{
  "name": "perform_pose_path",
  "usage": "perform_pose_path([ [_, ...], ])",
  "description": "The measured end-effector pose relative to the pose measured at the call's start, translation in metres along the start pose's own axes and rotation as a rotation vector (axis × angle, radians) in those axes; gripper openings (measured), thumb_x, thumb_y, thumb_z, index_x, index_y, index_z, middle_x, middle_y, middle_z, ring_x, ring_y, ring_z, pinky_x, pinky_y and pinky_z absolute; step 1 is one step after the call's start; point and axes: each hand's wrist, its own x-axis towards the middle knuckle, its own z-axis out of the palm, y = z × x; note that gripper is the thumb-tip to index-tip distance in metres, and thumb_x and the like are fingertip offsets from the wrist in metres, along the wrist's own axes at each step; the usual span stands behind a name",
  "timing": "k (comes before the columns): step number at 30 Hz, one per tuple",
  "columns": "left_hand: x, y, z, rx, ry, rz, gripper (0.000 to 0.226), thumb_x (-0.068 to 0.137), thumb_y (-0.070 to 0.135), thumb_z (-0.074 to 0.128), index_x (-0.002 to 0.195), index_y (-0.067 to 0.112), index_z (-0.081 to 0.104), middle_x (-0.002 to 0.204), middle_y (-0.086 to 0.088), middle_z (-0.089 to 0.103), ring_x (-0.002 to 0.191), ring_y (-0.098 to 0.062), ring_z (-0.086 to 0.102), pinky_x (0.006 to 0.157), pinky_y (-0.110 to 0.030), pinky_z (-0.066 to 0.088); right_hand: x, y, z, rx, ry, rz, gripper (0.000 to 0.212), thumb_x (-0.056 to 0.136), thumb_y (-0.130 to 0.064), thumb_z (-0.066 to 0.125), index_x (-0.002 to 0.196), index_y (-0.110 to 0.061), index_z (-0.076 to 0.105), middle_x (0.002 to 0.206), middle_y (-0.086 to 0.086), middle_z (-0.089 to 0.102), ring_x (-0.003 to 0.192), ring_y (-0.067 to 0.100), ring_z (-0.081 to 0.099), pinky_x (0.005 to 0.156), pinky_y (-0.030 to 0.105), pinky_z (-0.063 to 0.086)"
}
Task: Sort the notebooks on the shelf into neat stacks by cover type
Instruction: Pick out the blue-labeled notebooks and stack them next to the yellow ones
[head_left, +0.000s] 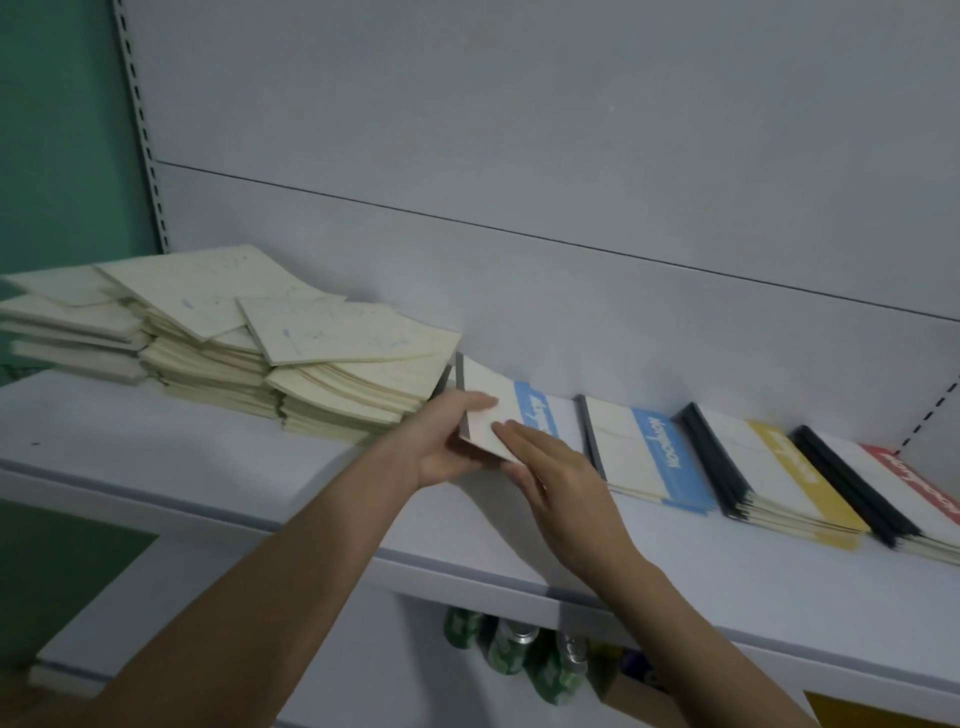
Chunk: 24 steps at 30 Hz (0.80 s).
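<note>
On the shelf (727, 587), the left hand (441, 441) curls round a blue-banded notebook (511, 410) at its spine edge while the right hand (556, 478) lies flat on its cover. The loose cream stacks (234, 338) just beside could slide if nudged. The neighbouring blue stack (660, 457) seems to read "Honeymoon"; other lettering is blurred.
</note>
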Motion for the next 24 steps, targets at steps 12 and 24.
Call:
perform_pose_path([
  [12,-0.009,0.084,-0.036,0.403,0.248,0.426,0.05,0.096,-0.006,0.045,0.14,0.018,0.041,0.129,-0.01,0.059,0.097,-0.022,0.063,0.067,-0.035,0.054,0.04,0.004,0.018,-0.128,-0.24,0.095,0.051,0.095,-0.051,0.045,0.133,-0.019,0.054,0.133,-0.001,0.055,0.122,0.022,0.049,0.099,0.038,0.043],
  [24,-0.031,0.092,-0.083,0.373,0.309,0.423,0.05,0.094,-0.006,0.044,0.138,0.018,0.045,0.128,-0.012,0.062,0.106,-0.031,0.063,0.074,-0.038,0.054,0.064,-0.006,0.003,-0.124,-0.667,0.254,0.051,0.099,-0.054,0.038,0.133,-0.018,0.05,0.135,0.006,0.051,0.124,0.03,0.048,0.098,0.038,0.039],
])
